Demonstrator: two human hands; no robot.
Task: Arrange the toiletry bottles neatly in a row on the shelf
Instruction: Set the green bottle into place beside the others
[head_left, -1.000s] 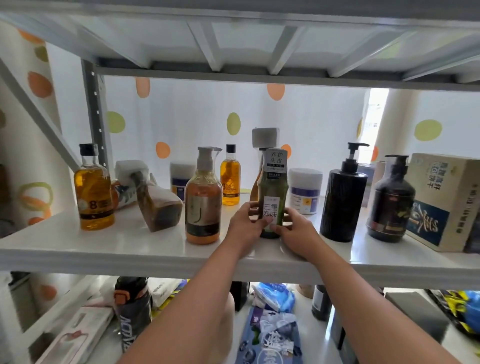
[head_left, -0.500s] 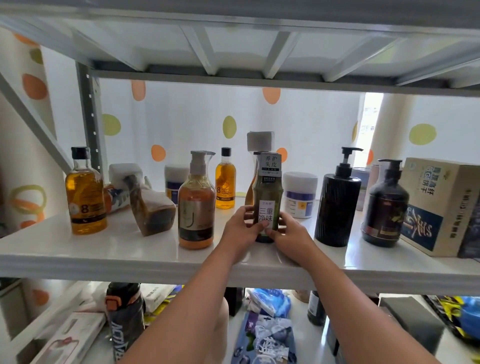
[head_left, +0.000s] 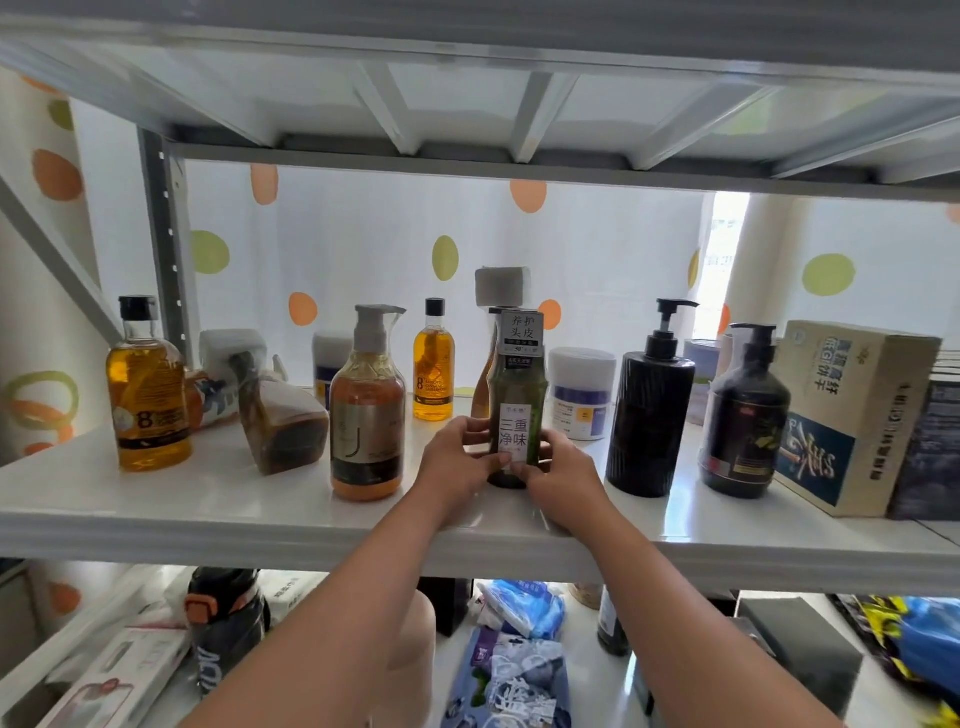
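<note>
Now the green bottle (head_left: 517, 410) stands on the shelf (head_left: 208, 499) as before, barely shifted. Left hand (head_left: 457, 457) and right hand (head_left: 558, 475) keep their fingers around it, so its place in the row seems almost settled.

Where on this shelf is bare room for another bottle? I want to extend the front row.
The shelf is bare along its front edge, most widely at the front left, before the amber bottle and the tipped bottle. A narrower gap lies between the black pump bottle and the dark round bottle. The back middle is crowded behind the green bottle held by both hands.
</note>
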